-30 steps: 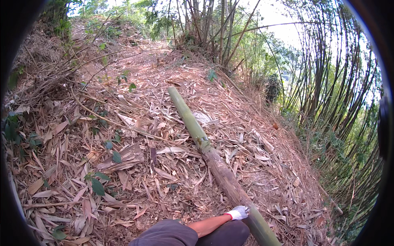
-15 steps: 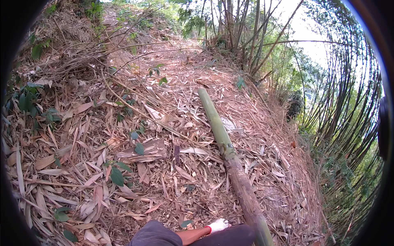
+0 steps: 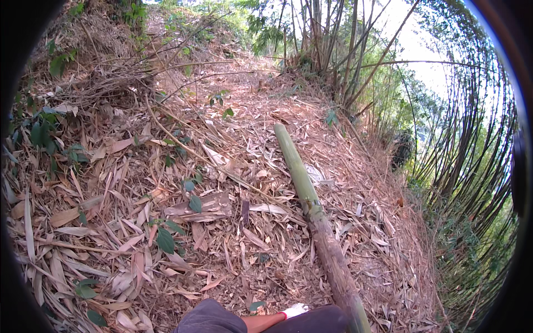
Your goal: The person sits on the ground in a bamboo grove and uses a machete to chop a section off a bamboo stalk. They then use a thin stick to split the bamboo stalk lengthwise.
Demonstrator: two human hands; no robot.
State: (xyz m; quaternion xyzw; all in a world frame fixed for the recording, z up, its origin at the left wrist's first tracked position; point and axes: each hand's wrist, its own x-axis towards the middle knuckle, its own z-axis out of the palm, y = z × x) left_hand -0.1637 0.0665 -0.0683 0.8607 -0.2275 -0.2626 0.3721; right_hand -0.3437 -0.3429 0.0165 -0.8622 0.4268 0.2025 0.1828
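Observation:
A long bamboo pole [image 3: 311,211] lies on the leaf-strewn slope. It is green at the far end, brown and husked nearer me, and it runs off the lower edge on the right. My left hand [image 3: 294,309], in a white glove, shows at the bottom edge at the end of a bare forearm and grey sleeve [image 3: 211,319]. It sits just left of the pole's near end, with dark cloth [image 3: 319,321] between them and hiding the fingers. My right hand is out of view.
Dry bamboo leaves and husks [image 3: 166,222] cover the ground. Thin fallen stems [image 3: 177,139] cross the upper left. A clump of standing bamboo [image 3: 333,50] rises at the top. On the right the slope drops away among curved stems [image 3: 472,166].
The view has shifted, so the pole now sits further right. My gloved hand, against the pole a second ago, has sunk to the bottom edge and is partly hidden.

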